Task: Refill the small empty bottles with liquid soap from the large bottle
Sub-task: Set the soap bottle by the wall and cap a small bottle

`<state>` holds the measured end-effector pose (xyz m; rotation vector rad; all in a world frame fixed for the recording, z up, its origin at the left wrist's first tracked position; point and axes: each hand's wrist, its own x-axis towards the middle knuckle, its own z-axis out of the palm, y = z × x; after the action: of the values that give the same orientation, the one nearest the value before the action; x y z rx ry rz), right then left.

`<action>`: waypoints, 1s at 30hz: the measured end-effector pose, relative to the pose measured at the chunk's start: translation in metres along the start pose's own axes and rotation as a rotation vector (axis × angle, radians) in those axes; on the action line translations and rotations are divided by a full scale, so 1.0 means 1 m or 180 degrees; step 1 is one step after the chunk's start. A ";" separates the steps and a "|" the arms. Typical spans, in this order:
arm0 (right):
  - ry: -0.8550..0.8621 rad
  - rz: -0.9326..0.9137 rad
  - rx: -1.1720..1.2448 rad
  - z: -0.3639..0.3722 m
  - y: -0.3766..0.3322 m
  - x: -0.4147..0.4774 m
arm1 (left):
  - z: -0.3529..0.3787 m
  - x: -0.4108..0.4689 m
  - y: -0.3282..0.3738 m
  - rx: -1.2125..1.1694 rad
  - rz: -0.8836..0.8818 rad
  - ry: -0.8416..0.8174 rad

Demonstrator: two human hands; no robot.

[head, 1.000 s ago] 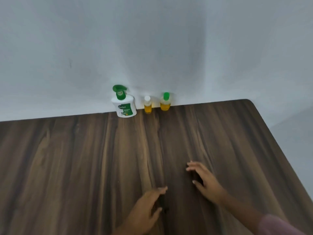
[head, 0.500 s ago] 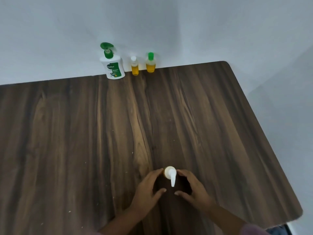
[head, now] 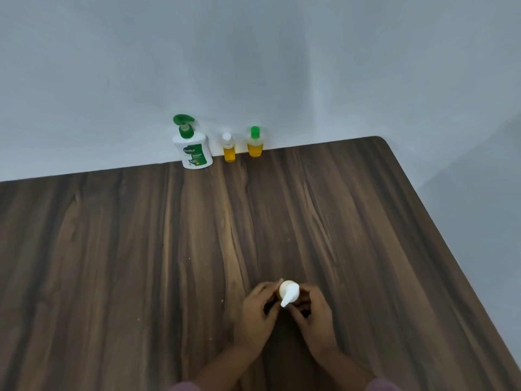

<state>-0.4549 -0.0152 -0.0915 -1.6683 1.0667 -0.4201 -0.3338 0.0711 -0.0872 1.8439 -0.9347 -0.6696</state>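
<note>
A bottle with a white pump head (head: 289, 295) stands near the table's front edge; its body is hidden between my hands. My left hand (head: 258, 316) wraps its left side and my right hand (head: 314, 316) its right side, fingers curled around it. At the back against the wall stand a large white soap bottle with a green pump (head: 192, 145), a small bottle with a white cap (head: 229, 148) holding yellow liquid, and a small bottle with a green cap (head: 255, 143) also holding yellow liquid.
The dark wood table (head: 141, 263) ends at a rounded corner on the right, with grey floor beyond it. A plain grey wall runs along the back edge. A few small specks lie on the wood.
The view tilted down, then lifted again. A pump bottle came into sight between my hands, and both hands have closed tighter around it.
</note>
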 end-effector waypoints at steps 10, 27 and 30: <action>0.0906 -0.0304 0.0114 0.012 -0.038 0.173 | -0.002 0.184 0.002 -0.0404 0.0134 -0.0048; 0.1494 -0.0693 -0.0001 0.032 -0.073 0.368 | 0.012 0.346 -0.014 -0.0475 0.0350 0.0284; 0.1535 -0.0752 0.0031 0.035 -0.073 0.372 | 0.013 0.349 -0.016 -0.0585 0.0262 0.0289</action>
<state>-0.1968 -0.2938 -0.1238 -1.7343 1.2078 -1.0184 -0.1428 -0.2191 -0.1262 1.6507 -0.8560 -0.5960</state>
